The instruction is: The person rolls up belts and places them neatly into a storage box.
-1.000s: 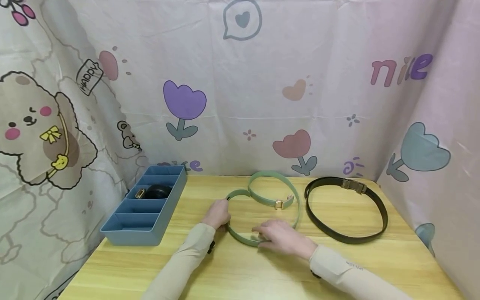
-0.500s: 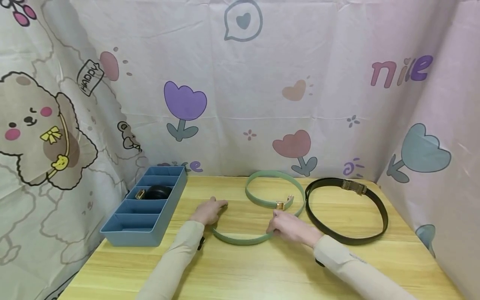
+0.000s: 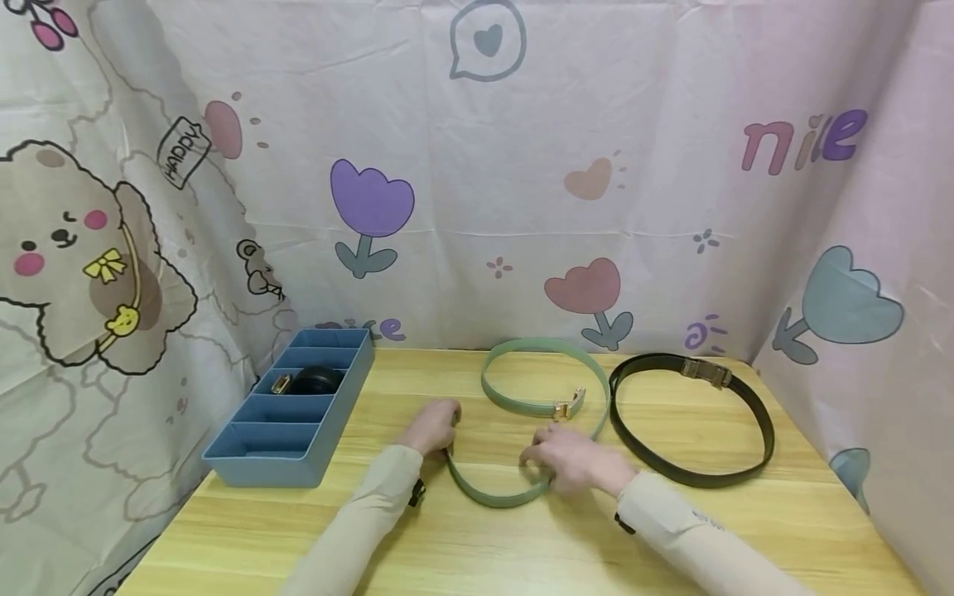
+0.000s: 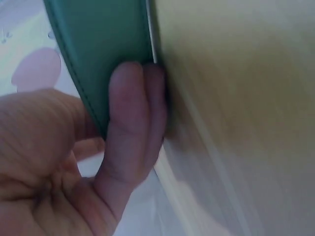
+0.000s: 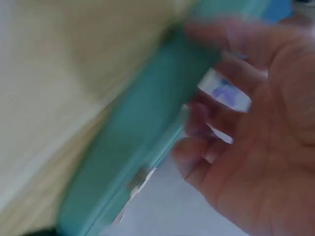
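A green belt [image 3: 495, 501] stands on its edge on the table in two loops. Its gold buckle [image 3: 562, 410] is by the back loop. My left hand [image 3: 431, 426] holds the belt's left end. In the left wrist view, two fingers [image 4: 129, 98] lie across the strap's face, and the thumb side is hidden behind it. My right hand [image 3: 570, 458] is at the front loop's right side. Its fingers are loosely bent beside the strap [image 5: 133, 128], one overlapping its face in the blurred right wrist view.
A black belt [image 3: 689, 478] with a bronze-coloured buckle stands in a ring on the right. At the left is a blue-grey divided box [image 3: 328, 447]; a rolled black belt [image 3: 316, 381] with a gold buckle lies in a middle compartment. A printed curtain [image 3: 477, 207] hangs behind the wooden table [image 3: 477, 563].
My left hand has gone from gripping the strap, through loosened fingers further left, to gripping its end. The right hand pinched the strap half a second ago and has loosened. The front loop bows nearer.
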`<state>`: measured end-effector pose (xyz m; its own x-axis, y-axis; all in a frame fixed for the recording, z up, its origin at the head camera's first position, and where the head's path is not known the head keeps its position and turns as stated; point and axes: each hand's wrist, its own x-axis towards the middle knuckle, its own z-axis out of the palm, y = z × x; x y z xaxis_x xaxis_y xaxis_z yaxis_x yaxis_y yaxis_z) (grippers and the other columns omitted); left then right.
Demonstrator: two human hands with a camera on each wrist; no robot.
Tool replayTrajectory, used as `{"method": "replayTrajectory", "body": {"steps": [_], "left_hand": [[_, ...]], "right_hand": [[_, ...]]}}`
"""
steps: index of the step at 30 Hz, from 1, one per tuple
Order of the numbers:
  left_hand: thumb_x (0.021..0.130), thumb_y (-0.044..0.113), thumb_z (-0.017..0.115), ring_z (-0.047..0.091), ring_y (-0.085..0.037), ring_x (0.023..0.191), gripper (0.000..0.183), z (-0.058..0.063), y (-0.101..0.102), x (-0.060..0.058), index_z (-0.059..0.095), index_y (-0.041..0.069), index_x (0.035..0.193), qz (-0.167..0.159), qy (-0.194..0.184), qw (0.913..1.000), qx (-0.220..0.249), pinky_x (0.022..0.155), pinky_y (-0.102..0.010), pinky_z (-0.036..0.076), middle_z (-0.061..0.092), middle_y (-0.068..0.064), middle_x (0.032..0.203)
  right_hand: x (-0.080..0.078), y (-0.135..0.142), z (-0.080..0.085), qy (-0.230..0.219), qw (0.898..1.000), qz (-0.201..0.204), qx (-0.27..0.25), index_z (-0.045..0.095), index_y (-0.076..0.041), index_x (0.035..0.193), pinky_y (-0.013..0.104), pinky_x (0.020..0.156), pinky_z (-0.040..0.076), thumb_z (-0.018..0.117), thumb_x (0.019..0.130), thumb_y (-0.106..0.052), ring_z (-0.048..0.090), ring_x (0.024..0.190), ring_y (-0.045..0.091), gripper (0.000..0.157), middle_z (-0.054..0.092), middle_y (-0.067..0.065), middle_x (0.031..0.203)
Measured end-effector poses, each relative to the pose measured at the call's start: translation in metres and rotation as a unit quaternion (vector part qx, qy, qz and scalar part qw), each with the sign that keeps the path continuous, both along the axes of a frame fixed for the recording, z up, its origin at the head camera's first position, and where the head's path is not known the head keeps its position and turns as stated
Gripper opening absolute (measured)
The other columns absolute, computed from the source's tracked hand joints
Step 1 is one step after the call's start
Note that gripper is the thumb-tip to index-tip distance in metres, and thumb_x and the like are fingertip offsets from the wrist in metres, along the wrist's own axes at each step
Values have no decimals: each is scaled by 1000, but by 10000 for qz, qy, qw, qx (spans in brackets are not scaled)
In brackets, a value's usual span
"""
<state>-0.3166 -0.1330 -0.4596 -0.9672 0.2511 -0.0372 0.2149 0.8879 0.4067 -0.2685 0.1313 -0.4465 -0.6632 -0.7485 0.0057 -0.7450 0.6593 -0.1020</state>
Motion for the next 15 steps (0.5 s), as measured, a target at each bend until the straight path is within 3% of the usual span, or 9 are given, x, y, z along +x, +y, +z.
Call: {"method": "replayTrajectory", "body": {"steps": [2,5,8,10,15], "left_hand": [[80,-12,62,62,-25,86,32,0,7,3,62,0,110,86,-179,9995,250,62,-32,57,63,-18,112],[80,-10,62,63,-25,87,34,0,17,5,64,1,112,-428,-66,9989,176,66,-34,57,65,-18,112],[81,-4,63,64,-22,95,33,0,24,7,67,5,113,-1261,266,9916,-87,84,-37,54,69,-11,111],[83,-2,63,63,-18,93,29,0,27,7,68,6,111,-1714,441,9842,-89,86,-35,51,70,-7,104],[84,-8,57,65,-15,97,35,-2,30,6,71,10,111,-2251,681,9719,-143,91,-32,51,72,-1,105]], "right_hand": [[10,-8,1,-94,9997,172,150,68,-27,117,27,78,46,81,73,-35,51,91,9,47,60,-7,104],[20,-20,-2,-193,9989,416,-51,68,-25,115,20,68,43,76,74,-57,49,79,3,53,58,-10,95],[23,-27,-6,-284,9973,542,-394,67,-20,111,17,60,38,74,83,-43,44,67,-1,37,55,-10,82],[22,-30,-6,-263,9966,564,-536,67,-17,111,17,61,39,73,86,-27,43,66,-1,28,57,-9,79],[14,-33,-10,-216,9975,322,-584,67,-15,113,21,63,42,68,77,-5,46,69,3,37,62,-7,84]]}}
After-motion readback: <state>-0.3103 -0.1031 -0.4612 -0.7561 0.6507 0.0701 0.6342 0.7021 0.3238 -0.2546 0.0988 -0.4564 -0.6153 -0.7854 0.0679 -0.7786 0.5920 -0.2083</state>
